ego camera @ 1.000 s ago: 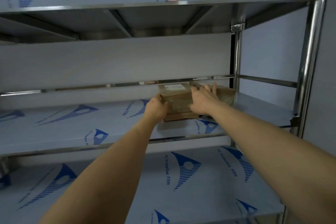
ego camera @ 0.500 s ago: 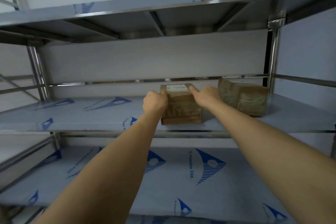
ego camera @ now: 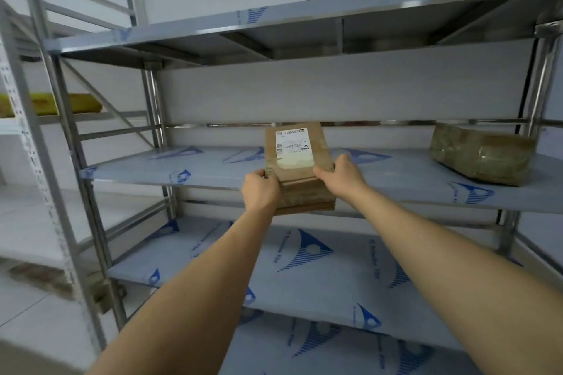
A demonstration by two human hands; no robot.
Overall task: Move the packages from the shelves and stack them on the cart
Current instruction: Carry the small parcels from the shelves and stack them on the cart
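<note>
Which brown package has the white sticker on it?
The package with the white label, held by the left hand and right hand. The taped package on the shelf shows none.

Soft even light, wide-angle edge distortion

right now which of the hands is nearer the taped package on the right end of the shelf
Right. The right hand grips the labelled box on its side toward the taped package; the left hand grips the box's far side.

Both arms outstretched, left hand [ego camera: 261, 190] and right hand [ego camera: 341, 175] gripping a package [ego camera: 300, 161] between them
</note>
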